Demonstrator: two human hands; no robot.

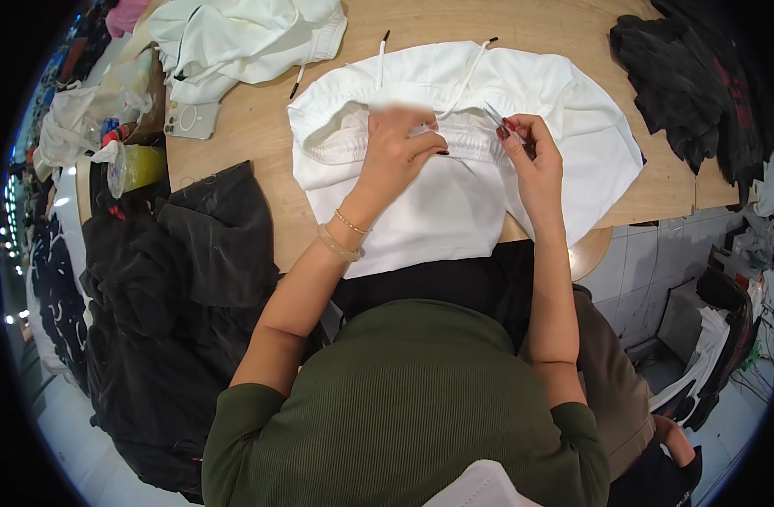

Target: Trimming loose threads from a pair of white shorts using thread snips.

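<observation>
White shorts (pixel 421 215) with a gathered elastic waistband lie spread on the table, the waist opening turned up toward me. Two white drawcords with dark tips stick out past the far edge of the waistband. My left hand (pixel 401 144) is closed on the waistband, left of its middle, thumb and fingers bent over the cloth. A blurred patch hides what is at its fingertips. At the right part of the waistband, my right hand (pixel 532 156) pinches a slim pointed metal tool (pixel 493 112) that looks like thread snips. Its points are close to the gathered cloth.
More white garments (pixel 248 42) lie at the far left, beside a phone (pixel 190 119). A yellow-green cup (pixel 138 169) stands at the left edge. Dark garments (pixel 171 253) hang at my left; another dark pile (pixel 678 89) lies far right. Someone's arm (pixel 674 439) shows at lower right.
</observation>
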